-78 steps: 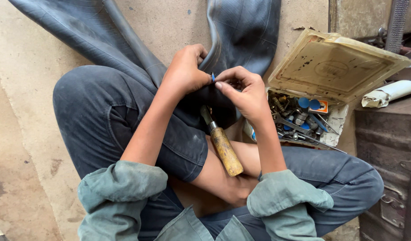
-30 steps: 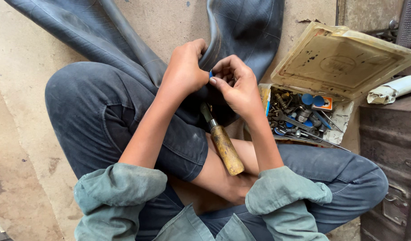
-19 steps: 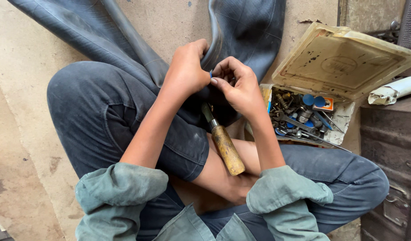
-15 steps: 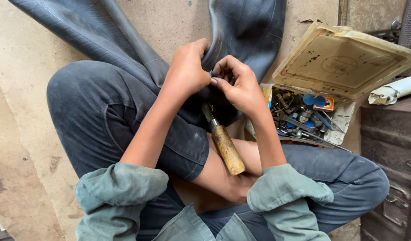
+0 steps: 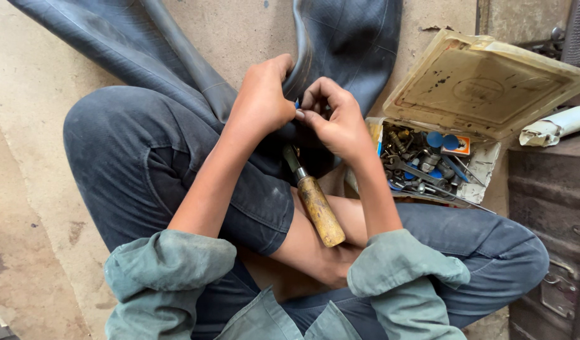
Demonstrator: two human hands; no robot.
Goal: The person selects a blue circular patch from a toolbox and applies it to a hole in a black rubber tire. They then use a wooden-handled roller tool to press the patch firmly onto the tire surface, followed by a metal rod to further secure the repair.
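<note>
A large black rubber inner tube (image 5: 346, 44) lies across the concrete floor and over my left knee. My left hand (image 5: 261, 101) presses down on a fold of the tube above my lap. Facing it, my right hand (image 5: 334, 119) pinches a small blue piece (image 5: 297, 103) between its fingertips, right against the left hand. A tool with a wooden handle (image 5: 320, 211) and a metal shaft rests under my hands, leaning on my leg. What the shaft's tip touches is hidden by my hands.
An open, worn cardboard box (image 5: 485, 85) to my right holds several small metal parts and blue caps (image 5: 422, 164). A dark metal chest (image 5: 551, 208) stands at the far right with a rolled white wrap (image 5: 557, 126) on top. Bare concrete floor (image 5: 32, 164) spreads left.
My hands stay together on the tube. The right fingers have shifted slightly around the blue piece. The camera view has drifted a little.
</note>
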